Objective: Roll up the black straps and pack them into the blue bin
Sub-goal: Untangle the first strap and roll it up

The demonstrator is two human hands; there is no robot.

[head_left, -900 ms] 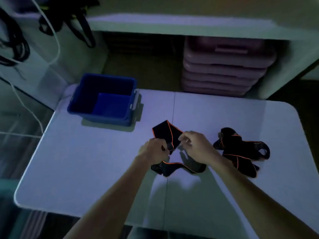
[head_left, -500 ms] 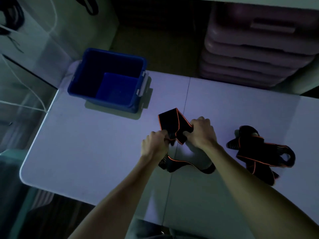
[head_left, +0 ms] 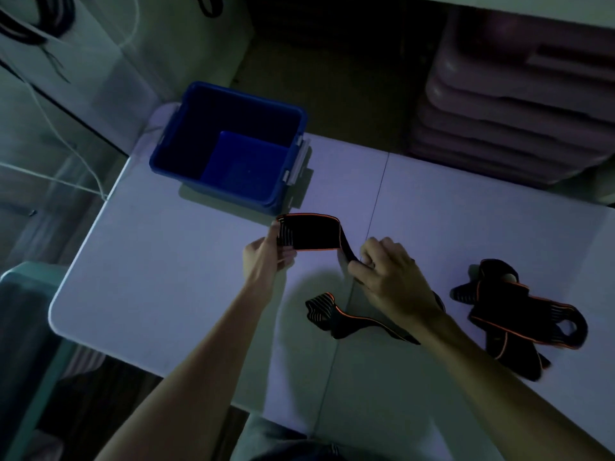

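A black strap with orange edges is stretched between both hands above the white table. My left hand pinches its striped end near the blue bin. My right hand grips the strap further along, and the rest of it trails under my right wrist and ends in a loose tail on the table. The bin stands at the far left of the table and holds nothing that I can see. A tangled pile of more black straps lies to the right of my right hand.
A stack of pale pink plastic steps stands beyond the table at the right. Black straps and white cords hang at the upper left. The table's rounded left edge lies near a pale green object on the floor.
My hands have moved apart. The left hand pulled the strap's striped end out to the left, so a flat stretch now spans between them. The view has tilted further down.
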